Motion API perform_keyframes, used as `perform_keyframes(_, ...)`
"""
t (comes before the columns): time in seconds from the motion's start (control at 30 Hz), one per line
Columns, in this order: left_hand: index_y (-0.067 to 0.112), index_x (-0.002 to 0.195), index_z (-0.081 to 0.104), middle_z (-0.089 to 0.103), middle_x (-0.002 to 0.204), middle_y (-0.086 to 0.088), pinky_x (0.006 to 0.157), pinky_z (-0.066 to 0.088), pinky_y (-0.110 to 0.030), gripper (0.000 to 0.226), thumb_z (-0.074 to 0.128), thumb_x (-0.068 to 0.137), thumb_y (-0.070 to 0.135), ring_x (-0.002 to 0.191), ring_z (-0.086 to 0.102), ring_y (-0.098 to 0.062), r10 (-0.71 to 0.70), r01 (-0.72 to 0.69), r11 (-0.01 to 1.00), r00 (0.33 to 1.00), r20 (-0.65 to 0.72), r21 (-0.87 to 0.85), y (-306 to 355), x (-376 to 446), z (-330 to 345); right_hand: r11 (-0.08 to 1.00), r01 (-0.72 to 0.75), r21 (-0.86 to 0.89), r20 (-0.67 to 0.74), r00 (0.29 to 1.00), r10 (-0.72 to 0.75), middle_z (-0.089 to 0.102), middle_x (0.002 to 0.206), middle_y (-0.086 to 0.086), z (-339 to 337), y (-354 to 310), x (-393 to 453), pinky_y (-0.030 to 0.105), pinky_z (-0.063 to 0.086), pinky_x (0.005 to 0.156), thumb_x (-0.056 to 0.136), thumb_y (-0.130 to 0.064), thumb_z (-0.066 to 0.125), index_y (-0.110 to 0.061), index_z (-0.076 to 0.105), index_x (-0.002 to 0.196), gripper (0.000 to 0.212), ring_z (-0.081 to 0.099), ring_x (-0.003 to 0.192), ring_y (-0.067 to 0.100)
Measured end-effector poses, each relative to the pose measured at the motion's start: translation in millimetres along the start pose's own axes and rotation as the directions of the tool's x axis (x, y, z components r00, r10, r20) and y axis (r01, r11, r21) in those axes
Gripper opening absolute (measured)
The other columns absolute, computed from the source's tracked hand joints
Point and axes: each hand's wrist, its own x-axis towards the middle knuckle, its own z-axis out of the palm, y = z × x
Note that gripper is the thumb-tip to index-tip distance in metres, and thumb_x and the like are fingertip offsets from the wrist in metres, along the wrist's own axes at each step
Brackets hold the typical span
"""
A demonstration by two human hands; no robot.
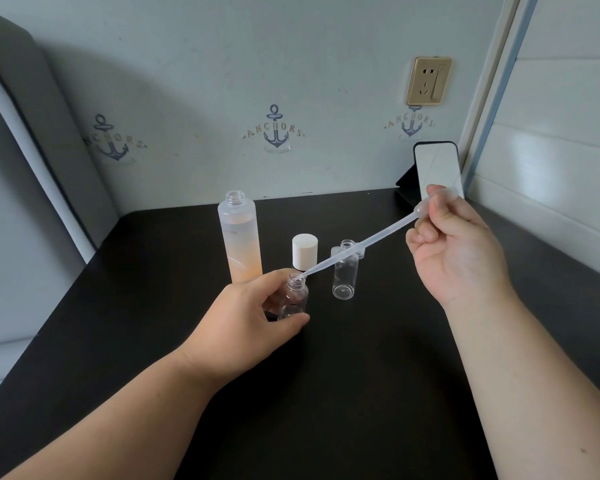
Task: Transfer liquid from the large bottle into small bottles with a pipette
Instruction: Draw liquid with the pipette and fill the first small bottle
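The large frosted bottle (240,237) stands uncapped at the back of the dark table (361,375), with pale orange liquid in it. My left hand (246,323) grips a small clear bottle (294,298), upright in front of it. My right hand (454,251) pinches the bulb of a clear plastic pipette (361,243), held slanting down to the left. The pipette's tip sits in the small bottle's open neck. A second small clear bottle (345,271) stands open just to the right, behind the pipette's stem.
A white cap (305,251) stands between the large bottle and the second small bottle. A small clear cap (360,252) lies behind that bottle. A phone (437,171) leans on a stand at the back right corner, below a wall socket (429,81).
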Motion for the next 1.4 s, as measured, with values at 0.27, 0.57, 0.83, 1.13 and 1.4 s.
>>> perform_keyframes(0.27,0.055,0.106,0.058,0.066,0.101,0.032,0.082,0.050,-0.010,0.044,0.084,0.080,0.030,0.093,0.068,0.004,-0.042,0.042,0.999,0.999,0.010,-0.007,-3,1,2,0.999,-0.021,0.040,-0.023,0.999,0.022,0.066,0.078,-0.003,-2,2,2,0.021,0.042,0.062,0.094,-0.011,0.063,-0.017,0.078,0.080,0.022,0.049,0.057,0.011)
perform_keyframes(0.57,0.046,0.120,0.057,0.067,0.108,0.028,0.082,0.054,-0.014,0.054,0.079,0.073,0.060,0.099,0.068,0.002,-0.091,0.097,0.987,0.994,0.057,-0.125,-6,1,0,0.974,-0.082,0.212,-0.128,0.986,0.110,0.065,0.076,0.002,-5,3,2,0.024,0.049,0.062,0.096,-0.014,0.062,-0.004,0.071,0.108,0.018,0.057,0.062,0.012)
perform_keyframes(0.83,0.040,0.110,0.055,0.062,0.099,0.018,0.073,0.049,-0.018,0.021,0.052,0.092,0.050,0.091,0.063,-0.008,-0.175,0.032,0.968,0.799,-0.575,-0.249,-11,0,-10,0.977,-0.096,0.191,-0.112,0.987,0.119,0.068,0.081,0.001,-6,7,4,0.023,0.050,0.064,0.097,-0.016,0.063,-0.003,0.070,0.107,0.019,0.060,0.065,0.011)
perform_keyframes(1.13,0.041,0.133,0.044,0.057,0.104,0.029,0.073,0.041,-0.014,0.049,0.069,0.091,0.049,0.096,0.057,0.010,-0.442,0.391,0.892,0.858,-0.261,-0.227,-32,19,-2,0.984,-0.111,0.140,-0.082,0.989,0.123,0.071,0.084,-0.001,-2,8,3,0.023,0.053,0.067,0.097,-0.019,0.065,-0.007,0.081,0.089,0.021,0.063,0.068,0.009)
perform_keyframes(1.4,0.054,0.100,0.050,0.061,0.098,0.036,0.064,0.045,-0.018,0.026,0.071,0.091,0.042,0.087,0.061,0.013,-0.384,0.340,0.919,0.888,-0.254,-0.200,-26,16,-4,0.983,-0.046,0.178,-0.115,0.991,0.067,0.073,0.086,0.001,0,8,3,0.023,0.055,0.073,0.099,-0.015,0.061,-0.007,0.068,0.108,0.014,0.069,0.077,0.012)
